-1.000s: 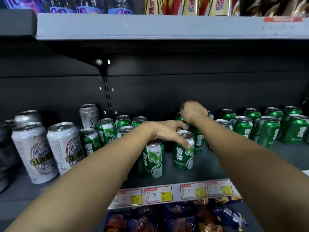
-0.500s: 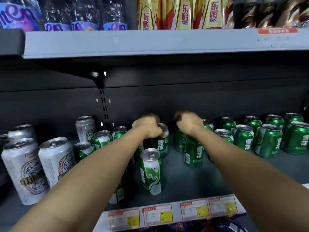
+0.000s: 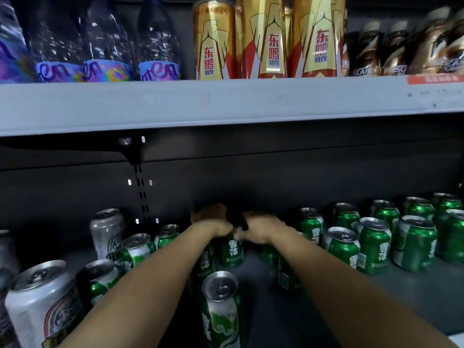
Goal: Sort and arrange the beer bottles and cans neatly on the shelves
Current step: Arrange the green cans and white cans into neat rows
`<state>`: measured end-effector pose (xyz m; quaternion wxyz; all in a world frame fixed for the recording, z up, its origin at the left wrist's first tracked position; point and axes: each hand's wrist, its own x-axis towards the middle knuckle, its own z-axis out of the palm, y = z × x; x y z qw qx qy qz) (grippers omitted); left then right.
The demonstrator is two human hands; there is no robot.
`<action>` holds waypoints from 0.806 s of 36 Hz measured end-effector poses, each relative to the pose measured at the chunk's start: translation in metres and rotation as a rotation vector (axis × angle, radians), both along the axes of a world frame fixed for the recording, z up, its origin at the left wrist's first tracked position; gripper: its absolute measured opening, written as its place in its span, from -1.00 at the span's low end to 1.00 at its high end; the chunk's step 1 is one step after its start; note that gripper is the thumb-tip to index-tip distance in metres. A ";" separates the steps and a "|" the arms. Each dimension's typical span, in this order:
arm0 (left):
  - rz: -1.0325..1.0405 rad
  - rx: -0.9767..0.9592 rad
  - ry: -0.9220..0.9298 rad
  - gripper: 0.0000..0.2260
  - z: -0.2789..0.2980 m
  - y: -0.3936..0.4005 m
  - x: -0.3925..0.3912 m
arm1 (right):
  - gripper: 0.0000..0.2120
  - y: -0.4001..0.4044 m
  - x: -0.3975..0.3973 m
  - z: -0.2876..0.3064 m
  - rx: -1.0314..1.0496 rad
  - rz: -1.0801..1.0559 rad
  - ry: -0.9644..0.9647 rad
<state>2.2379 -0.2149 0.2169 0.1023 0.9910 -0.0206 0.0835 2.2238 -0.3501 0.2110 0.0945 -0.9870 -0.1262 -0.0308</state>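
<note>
Both hands reached deeper since earlier; left hand [image 3: 209, 219], right hand [image 3: 261, 228] fingers gripping upright green cans [image 3: 232, 249].

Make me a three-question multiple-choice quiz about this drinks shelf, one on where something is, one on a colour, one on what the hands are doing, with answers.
1. Where do the gold bottles stand?
A. On the upper shelf
B. Among the green cans
C. Lying on the floor

2. What colour is the nearest upright can between the forearms?
A. Red
B. Green
C. Blue

3. What are the left hand and right hand doing?
A. Hanging idle
B. Lifting a water bottle
C. Reaching to green cans at the back

Answers: 1 A, they stand above the grey shelf edge; 2 B, its body is green and white; 3 C, both hands curl over a green can deep on the lower shelf, exact grip blurred.
</note>
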 end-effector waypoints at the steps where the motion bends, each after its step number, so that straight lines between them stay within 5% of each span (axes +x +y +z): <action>1: -0.005 -0.009 0.015 -0.65 -0.001 0.001 0.002 | -0.48 0.001 0.000 -0.002 -0.029 -0.002 -0.022; 6: -0.033 -0.047 0.072 -0.51 -0.007 0.002 0.003 | -0.53 0.009 -0.002 -0.005 -0.198 0.003 -0.179; 17: -0.075 -0.010 0.028 -0.57 -0.003 0.019 -0.025 | -0.63 0.023 -0.012 -0.004 -0.323 -0.074 -0.171; 23: -0.027 -0.020 -0.027 -0.60 0.001 0.030 -0.051 | -0.66 0.028 -0.031 0.003 0.032 -0.069 -0.264; 26: 0.000 -0.029 -0.046 -0.68 0.001 0.032 -0.063 | -0.67 0.033 -0.046 0.014 0.252 0.061 -0.122; 29: 0.020 -0.034 -0.080 -0.69 0.002 0.032 -0.075 | -0.50 0.039 -0.059 0.023 0.228 0.136 0.220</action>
